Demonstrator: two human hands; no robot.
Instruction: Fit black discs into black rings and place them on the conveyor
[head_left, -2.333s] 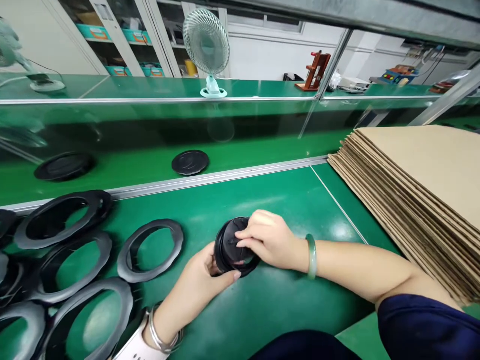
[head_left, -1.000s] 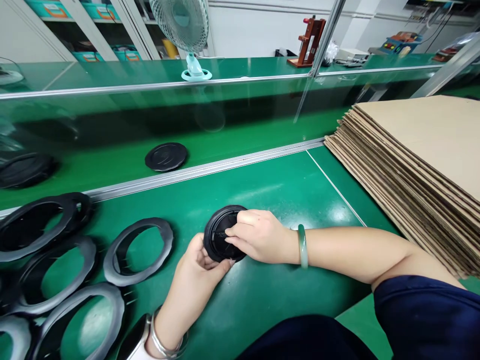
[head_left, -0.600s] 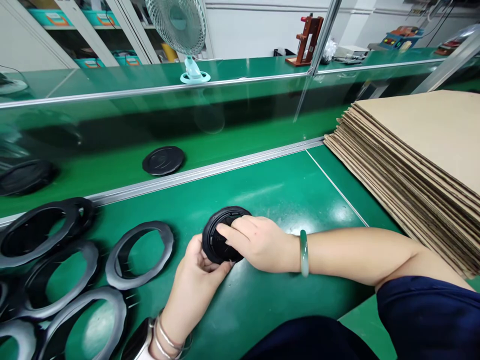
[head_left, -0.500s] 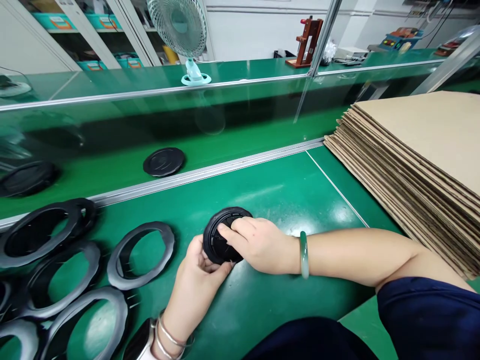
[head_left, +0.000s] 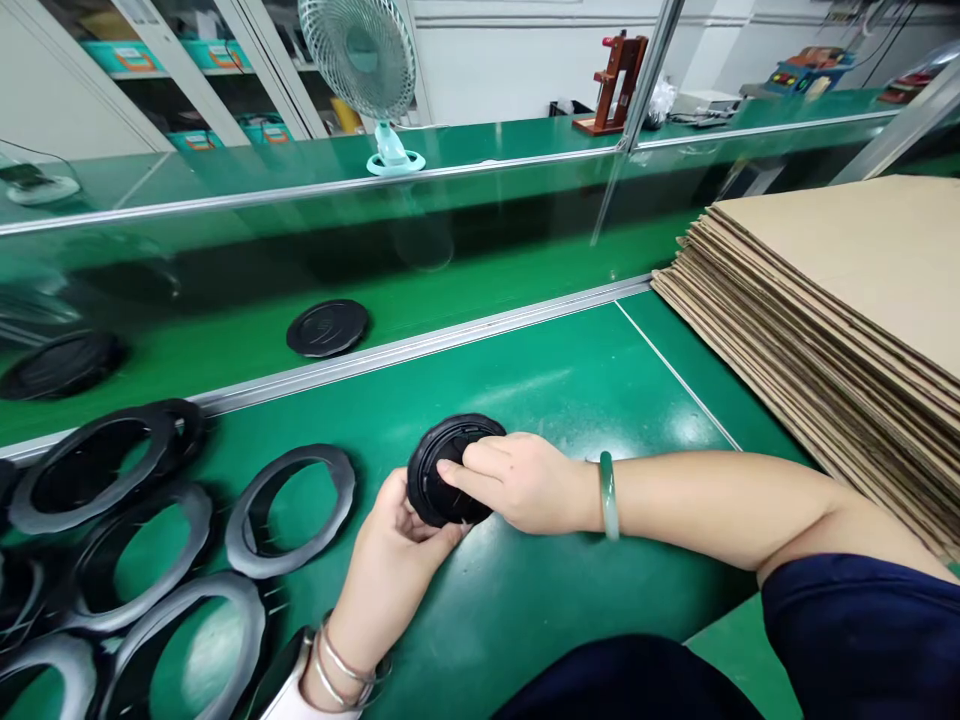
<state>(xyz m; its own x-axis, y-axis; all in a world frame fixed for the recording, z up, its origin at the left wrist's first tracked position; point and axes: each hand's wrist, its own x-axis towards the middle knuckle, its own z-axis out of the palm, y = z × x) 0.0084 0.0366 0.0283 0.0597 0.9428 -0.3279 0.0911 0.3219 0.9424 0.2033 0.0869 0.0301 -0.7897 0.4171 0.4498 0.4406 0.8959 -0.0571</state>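
Note:
A round black plastic disc part point(head_left: 444, 470) is held tilted just above the green table point(head_left: 570, 400). My left hand point(head_left: 397, 545) grips its lower left edge from below, thumb against the rim. My right hand point(head_left: 517, 482), with a green bangle on the wrist, lies over the disc's right side, fingers curled and pressing on its face. Both hands are closed on the same disc.
Several grey-black oval rings point(head_left: 289, 510) lie on the table at the left. Two black discs point(head_left: 328, 327) rest on the conveyor belt beyond the metal rail. A stack of flat cardboard sheets point(head_left: 840, 290) fills the right. A small fan point(head_left: 367, 60) stands on the far shelf.
My right fingers have shifted over the disc's face from a pinch to a flatter press. The disc stays in both hands at about the same spot. The view has tilted slightly.

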